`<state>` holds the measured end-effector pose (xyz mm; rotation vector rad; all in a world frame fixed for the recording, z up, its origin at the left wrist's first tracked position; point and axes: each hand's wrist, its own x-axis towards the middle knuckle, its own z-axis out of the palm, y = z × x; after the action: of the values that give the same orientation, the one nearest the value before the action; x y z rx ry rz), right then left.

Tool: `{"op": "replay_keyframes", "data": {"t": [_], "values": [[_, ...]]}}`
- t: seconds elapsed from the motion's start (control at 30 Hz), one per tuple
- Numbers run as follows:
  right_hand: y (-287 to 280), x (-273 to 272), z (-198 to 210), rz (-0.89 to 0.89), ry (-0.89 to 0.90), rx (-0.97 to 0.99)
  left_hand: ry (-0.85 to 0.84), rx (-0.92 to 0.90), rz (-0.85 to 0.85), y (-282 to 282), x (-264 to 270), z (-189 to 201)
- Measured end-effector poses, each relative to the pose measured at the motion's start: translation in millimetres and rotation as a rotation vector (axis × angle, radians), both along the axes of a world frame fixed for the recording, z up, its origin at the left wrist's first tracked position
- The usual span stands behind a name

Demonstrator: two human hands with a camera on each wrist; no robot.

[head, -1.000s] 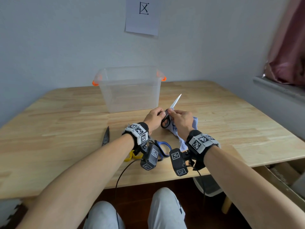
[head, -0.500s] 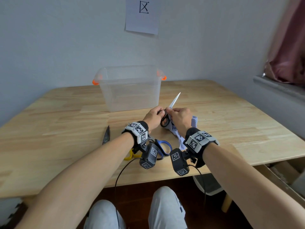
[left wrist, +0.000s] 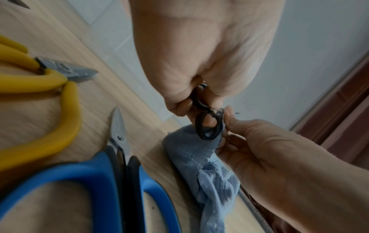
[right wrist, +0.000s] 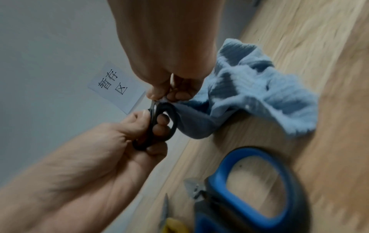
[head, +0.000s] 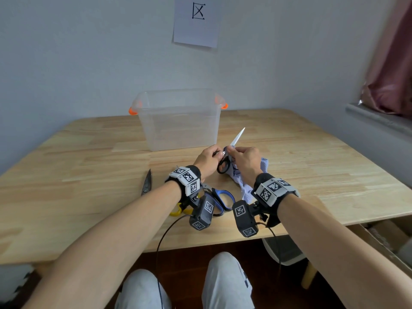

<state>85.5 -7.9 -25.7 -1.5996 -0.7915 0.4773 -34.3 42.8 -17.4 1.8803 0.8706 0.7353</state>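
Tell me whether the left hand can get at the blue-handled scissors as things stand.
Reach, probably yes: the blue-handled scissors lie uncovered on the table close behind the left hand. But that hand grips the black-handled scissors, so it would likely have to release those first.

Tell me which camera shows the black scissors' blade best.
Head view: the blade juts out unblocked. The left wrist view shows only the black handle; the right wrist view, the handle plus a sliver of blade.
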Motion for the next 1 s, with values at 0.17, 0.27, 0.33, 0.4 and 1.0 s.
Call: {"op": "replay_keyframes", "data": {"t": [0.17, 0.27, 0.33, 0.4, 1.0], "values": [[-5.7, 3.2, -1.8, 0.096, -0.057, -0.05, -0.012, -0.011, 0.014, -0.1, 0.4, -0.4], [-6.0, 4.0, -1.3, 0.081, -0.067, -0.03, -0.018, -0.015, -0.003, -2.0, 0.6, 0.0], [-3.2, 4.0, -2.8, 0.048, -0.069, -0.009, -0.003, -0.004, -0.015, -2.3, 0.6, 1.6], [-1.0, 3.4, -3.0, 0.023, -0.039, 0.018, 0.009, 0.007, -0.026, -1.3, 0.4, 2.3], [4.3, 7.8, -2.9, 0.056, 0.053, 0.009, 0.035, 0.025, -0.023, 2.0, 0.7, 5.3]]}}
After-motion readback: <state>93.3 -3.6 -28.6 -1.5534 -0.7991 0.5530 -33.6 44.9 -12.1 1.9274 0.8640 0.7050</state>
